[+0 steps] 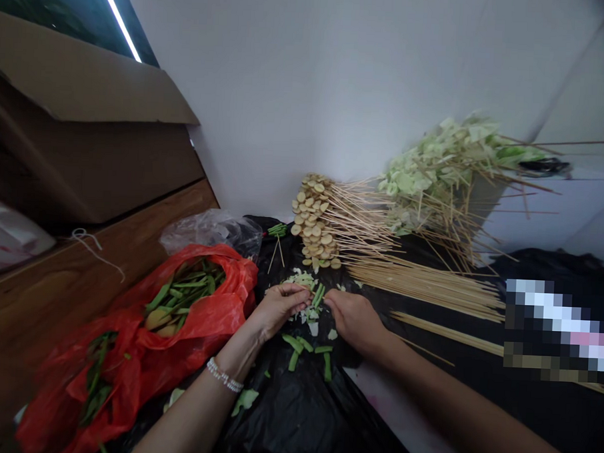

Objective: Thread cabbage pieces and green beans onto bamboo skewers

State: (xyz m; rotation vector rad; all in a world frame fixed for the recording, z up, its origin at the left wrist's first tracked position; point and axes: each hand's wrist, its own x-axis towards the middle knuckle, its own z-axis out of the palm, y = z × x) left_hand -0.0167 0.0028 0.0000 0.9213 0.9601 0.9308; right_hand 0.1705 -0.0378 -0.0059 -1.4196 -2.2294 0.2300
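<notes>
Two short green bean pieces (318, 295) stand side by side between my hands, slightly slanted. My left hand (283, 306) pinches with thumb and fingers at their left side. On their right, my right hand (355, 317) is closed with its fingertips together; what it grips is too small to make out. Chopped pale green leaf scraps (305, 315) lie under the hands. Nearer to me, several loose bean pieces (293, 354) rest on a black plastic sheet (293, 420). Beyond my left hand lies a small bundle of skewered green beans (278, 231).
A red plastic bag (218, 316) of green beans sits at the left, before a clear bag (209, 229). Skewered potato slices (315, 220), skewered leaves (435, 165) and bare bamboo skewers (429, 289) lie toward the wall. A cardboard box (85, 157) stands far left.
</notes>
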